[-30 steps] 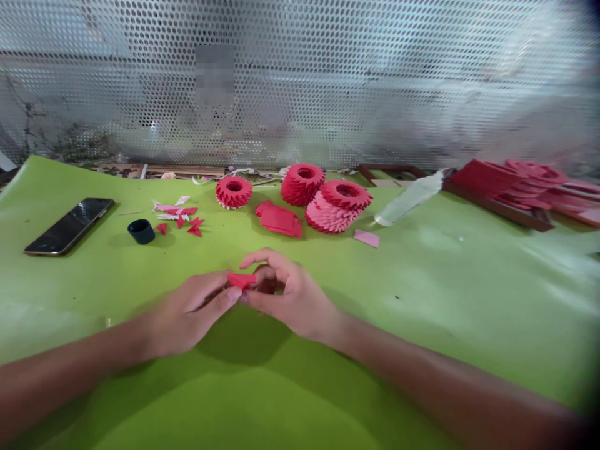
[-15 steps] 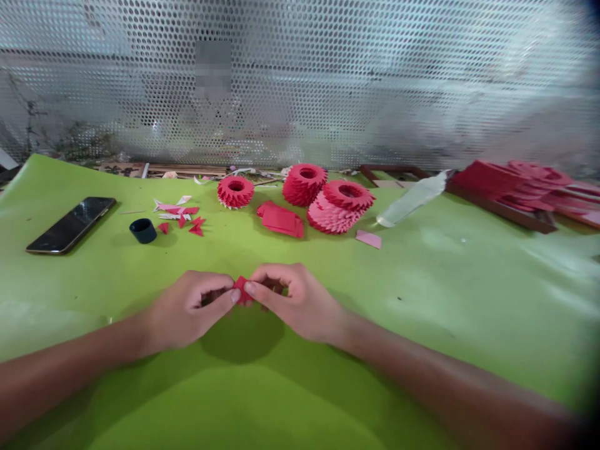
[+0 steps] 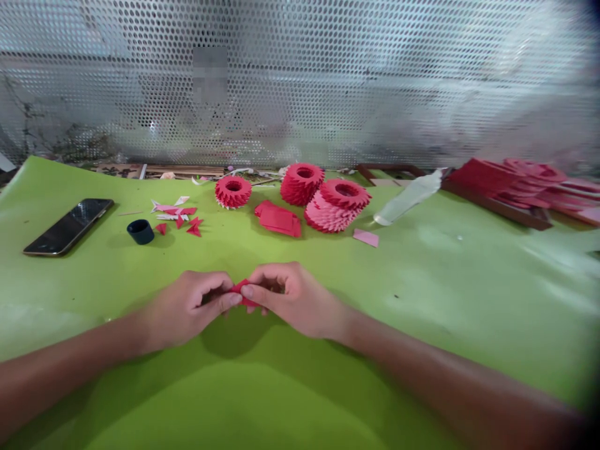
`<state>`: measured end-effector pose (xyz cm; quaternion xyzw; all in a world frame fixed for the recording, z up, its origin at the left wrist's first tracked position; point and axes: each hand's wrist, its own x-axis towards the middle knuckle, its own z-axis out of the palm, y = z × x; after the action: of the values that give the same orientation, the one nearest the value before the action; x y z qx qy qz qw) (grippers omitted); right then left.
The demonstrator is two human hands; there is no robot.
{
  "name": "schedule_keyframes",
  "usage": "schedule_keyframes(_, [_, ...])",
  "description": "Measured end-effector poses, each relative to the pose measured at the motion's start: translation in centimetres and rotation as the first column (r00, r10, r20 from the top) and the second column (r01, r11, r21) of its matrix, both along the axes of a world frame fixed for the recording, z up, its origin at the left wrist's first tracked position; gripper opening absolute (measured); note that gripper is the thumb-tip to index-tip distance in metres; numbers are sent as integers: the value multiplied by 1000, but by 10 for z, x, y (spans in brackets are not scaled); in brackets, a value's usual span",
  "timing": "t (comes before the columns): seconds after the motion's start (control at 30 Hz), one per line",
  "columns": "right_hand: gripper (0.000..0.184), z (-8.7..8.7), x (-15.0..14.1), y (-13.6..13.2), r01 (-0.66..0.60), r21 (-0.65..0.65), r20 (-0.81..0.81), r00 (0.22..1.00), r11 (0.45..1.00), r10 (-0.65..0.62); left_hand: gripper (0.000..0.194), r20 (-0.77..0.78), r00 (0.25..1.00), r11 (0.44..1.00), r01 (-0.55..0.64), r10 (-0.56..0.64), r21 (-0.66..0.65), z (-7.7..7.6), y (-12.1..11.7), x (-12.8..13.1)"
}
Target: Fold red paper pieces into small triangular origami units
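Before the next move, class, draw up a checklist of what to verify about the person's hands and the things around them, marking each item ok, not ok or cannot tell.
1. Left hand pinches the small red folded paper piece: ok.
2. Right hand pinches the same piece, thumb uppermost: ok.
3. Folds of that piece line up: cannot tell; both hands cover most of it.
4. Stack of flat red rectangular paper slips squared neatly: not ok; its slips lie askew.
5. Flat black rectangular phone apart from both hands: ok.
6. Short dark cylindrical cup apart from both hands: ok.
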<state>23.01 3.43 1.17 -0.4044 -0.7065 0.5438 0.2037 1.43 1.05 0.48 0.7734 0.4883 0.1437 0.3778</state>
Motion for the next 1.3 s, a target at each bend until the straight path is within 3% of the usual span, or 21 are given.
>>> schedule_keyframes(0.3, [35,-2,1,3,-39,-137,-37,999,990,34,40,11,1000,999,12,-12,-45,0,1,-1])
schedule_keyframes(0.63, [30,0,1,1,-29,-100,-84,996,995,21,37,160,987,998,4,5,-56,4,-3,1])
schedule_keyframes(0.93, [34,0,3,1,-58,-98,-142,989,993,44,45,167,985,997,-23,34,-69,1,-3,0])
schedule_keyframes(1.1, [34,-3,2,2,-58,-103,-157,987,993,42,37,231,973,993,16,12,-119,0,-3,-4])
schedule_keyframes(1.3, [35,-5,1,1,-35,-68,-108,994,997,27,32,266,962,996,-34,55,-82,-5,-2,-3])
